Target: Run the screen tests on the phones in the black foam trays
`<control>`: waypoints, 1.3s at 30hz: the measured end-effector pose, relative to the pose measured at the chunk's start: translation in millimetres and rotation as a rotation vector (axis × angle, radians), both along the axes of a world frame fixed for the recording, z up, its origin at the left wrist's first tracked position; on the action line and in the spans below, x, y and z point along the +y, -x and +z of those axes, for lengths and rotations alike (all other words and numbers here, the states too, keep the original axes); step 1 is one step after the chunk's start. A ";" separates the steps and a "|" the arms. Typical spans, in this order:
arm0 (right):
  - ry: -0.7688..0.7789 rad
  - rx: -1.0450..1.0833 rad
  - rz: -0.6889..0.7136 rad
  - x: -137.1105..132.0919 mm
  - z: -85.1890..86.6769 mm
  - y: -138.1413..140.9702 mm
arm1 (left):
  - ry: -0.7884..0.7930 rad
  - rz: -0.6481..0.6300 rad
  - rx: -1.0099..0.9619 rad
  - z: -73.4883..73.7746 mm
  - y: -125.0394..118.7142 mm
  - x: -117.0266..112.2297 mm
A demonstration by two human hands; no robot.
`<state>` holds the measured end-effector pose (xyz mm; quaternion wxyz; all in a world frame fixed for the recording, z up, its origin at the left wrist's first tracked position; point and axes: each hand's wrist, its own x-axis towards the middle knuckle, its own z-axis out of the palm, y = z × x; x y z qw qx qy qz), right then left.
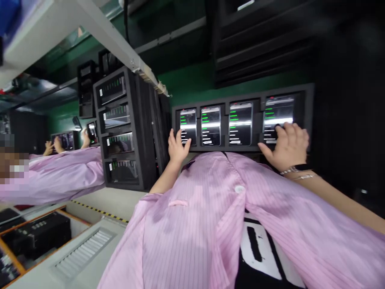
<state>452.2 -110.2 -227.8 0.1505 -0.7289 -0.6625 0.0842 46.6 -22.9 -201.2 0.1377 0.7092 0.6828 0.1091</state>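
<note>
In front of me lies a black foam tray (pixel 257 130) with smartphones side by side in its slots, screens up and lit with green and white text lines. My left hand (pixel 178 147) rests at the tray's left end, fingers spread, beside the leftmost smartphone (pixel 188 124). Over the lower right part of the rightmost smartphone (pixel 279 108) lies my right hand (pixel 285 146), its fingers apart and a little bent. Between them sit two more phones, a left one (pixel 211 125) and a right one (pixel 240 122). Neither hand grips anything.
A stack of black trays with phones (pixel 140 132) stands to my left. More black trays (pixel 261 56) are piled behind the work tray. A white post (pixel 120 44) slants in from the upper left. Further left, a co-worker's sleeve (pixel 66 168) and hands (pixel 86 138) are near other phones.
</note>
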 end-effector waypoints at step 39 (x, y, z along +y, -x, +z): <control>-0.352 0.216 0.147 9.9 5.0 22.4 | 0.024 -0.420 0.231 -13.0 5.7 -24.3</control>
